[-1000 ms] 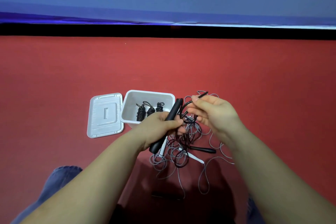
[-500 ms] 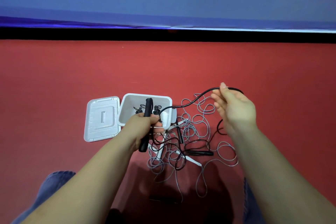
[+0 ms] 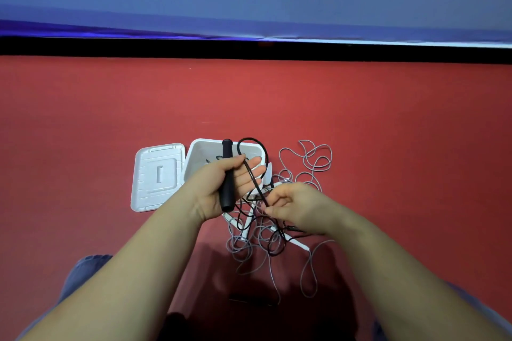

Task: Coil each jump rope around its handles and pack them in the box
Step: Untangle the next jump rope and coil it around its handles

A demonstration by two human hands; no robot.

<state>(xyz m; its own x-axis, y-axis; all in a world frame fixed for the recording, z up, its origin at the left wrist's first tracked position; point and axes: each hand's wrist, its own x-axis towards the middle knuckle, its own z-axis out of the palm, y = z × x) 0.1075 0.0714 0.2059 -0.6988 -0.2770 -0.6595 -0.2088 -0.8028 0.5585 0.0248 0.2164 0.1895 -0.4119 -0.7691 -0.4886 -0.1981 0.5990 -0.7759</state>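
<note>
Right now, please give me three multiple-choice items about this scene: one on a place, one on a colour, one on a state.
1. Where does the lid lie?
A. left of the box
B. inside it
C. on top of it

2. What colour is the handle in the left hand?
A. white
B. black
C. red

3. What does the right hand do?
A. rests flat on the floor
B. holds the lid
C. pinches the black cord

Key: 1 A, the lid lies beside the box's left wall. 2 B, the handle is dark. 3 C, its fingers close on the cord.
</note>
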